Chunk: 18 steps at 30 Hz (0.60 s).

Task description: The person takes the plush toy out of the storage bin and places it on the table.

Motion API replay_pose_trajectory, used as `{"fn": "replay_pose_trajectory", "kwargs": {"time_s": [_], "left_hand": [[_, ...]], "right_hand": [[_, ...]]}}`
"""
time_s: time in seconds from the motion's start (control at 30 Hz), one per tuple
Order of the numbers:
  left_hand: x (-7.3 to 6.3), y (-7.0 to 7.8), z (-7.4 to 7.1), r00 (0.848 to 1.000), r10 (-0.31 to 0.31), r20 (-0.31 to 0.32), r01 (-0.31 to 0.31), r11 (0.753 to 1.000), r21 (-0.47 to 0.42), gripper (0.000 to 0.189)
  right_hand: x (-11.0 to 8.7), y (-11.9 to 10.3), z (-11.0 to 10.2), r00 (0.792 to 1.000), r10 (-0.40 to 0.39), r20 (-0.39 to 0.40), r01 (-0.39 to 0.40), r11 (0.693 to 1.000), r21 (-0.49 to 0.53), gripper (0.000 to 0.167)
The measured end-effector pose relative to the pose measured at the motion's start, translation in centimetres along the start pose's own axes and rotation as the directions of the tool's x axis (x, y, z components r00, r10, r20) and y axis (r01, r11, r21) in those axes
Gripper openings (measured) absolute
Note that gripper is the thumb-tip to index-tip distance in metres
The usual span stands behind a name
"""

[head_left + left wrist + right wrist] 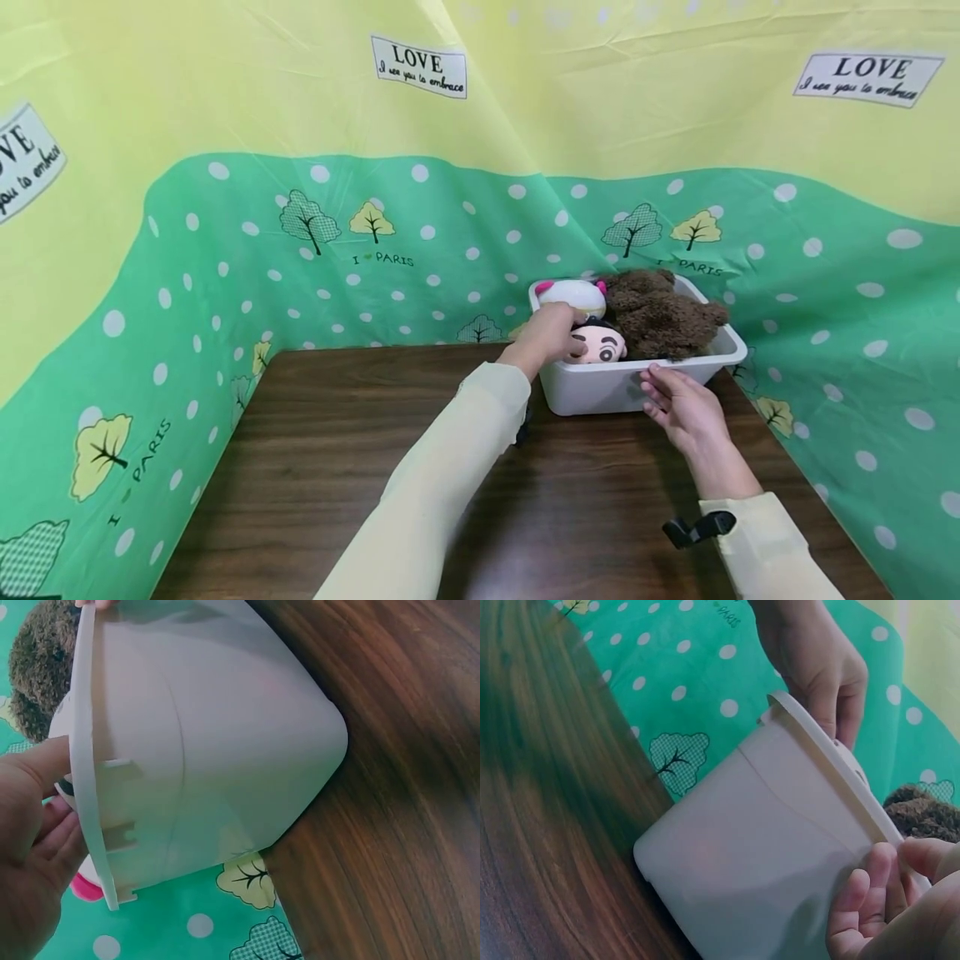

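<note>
A white plastic bin stands at the table's back right with stuffed toys inside. My left hand reaches over its left rim and grips a doll with a pale face, dark brows and black hair. In the left wrist view the rim partly hides those fingers. Behind the doll lies a white plush toy with pink ends, and a fuzzy brown plush toy fills the right side. My right hand pinches the bin's front rim, thumb at the top edge and fingers against the outer wall.
The dark wooden table stretches to the left and front of the bin. A green and yellow printed cloth hangs behind and at both sides, close to the bin's back. A black strap sits at the right cuff.
</note>
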State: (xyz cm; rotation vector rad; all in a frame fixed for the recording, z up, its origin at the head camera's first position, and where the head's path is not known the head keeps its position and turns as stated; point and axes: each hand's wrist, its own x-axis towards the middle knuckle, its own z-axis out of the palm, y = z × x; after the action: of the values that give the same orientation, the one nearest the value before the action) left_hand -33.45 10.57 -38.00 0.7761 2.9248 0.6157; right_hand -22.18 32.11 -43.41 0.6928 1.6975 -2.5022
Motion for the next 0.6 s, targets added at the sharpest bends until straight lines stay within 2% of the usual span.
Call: {"fn": "replay_pose_trajectory", "kwargs": {"time_s": [0.17, 0.4, 0.6], "left_hand": [[0.0, 0.3, -0.2, 0.998, 0.049, -0.046, -0.048, 0.999, 0.018, 0.041], [-0.3, 1.1, -1.4, 0.995, 0.006, -0.096, -0.015, 0.996, -0.094, 0.031], [-0.7, 1.2, -3.0, 0.990, 0.034, -0.138, -0.056, 0.986, -0.159, 0.028]], "right_hand": [[0.0, 0.0, 0.1, 1.000, 0.005, -0.012, -0.005, 1.000, -0.008, 0.018], [0.0, 0.0, 0.0, 1.000, -0.007, -0.002, 0.007, 1.000, -0.004, 0.016], [-0.1, -0.1, 0.0, 1.000, -0.003, 0.006, 0.003, 1.000, 0.006, 0.012]]}}
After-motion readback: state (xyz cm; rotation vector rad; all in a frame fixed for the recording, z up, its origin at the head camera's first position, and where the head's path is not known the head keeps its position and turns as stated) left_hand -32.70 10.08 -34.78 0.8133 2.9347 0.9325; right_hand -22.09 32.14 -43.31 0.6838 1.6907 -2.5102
